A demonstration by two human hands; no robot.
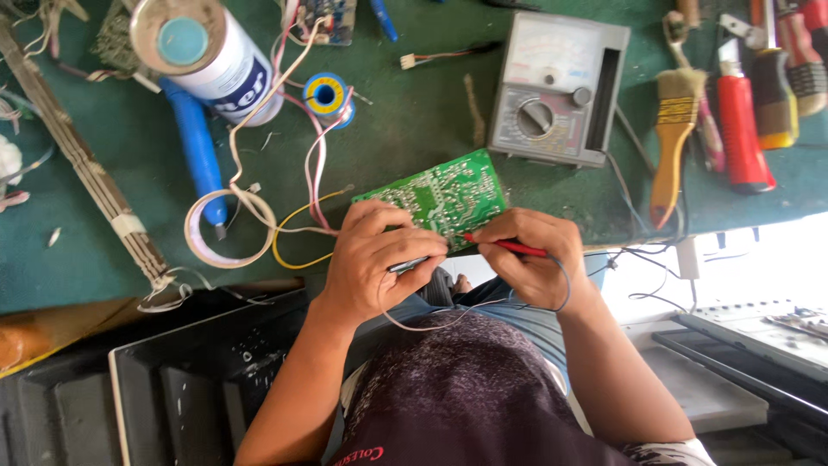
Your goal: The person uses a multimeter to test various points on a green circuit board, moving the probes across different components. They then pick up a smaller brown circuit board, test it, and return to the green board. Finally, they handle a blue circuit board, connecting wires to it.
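Circuit board [442, 194] probed at table edge.
Left hand [373, 259] grips black probe [409, 264], right hand [536, 257] grips red probe [511, 247]; board lies just beyond both, tips touching it.

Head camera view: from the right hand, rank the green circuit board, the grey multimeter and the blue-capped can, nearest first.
From the right hand:
1. Green circuit board, just above it, at the red probe's tip.
2. Grey multimeter, farther up the bench.
3. Blue-capped can, far upper left.

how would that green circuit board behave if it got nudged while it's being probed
The green circuit board looks thin, flat and stiff, so it would probably slide rather than bend. Part of it overhangs the table edge, so it might tip off. The left hand seems to steady it.
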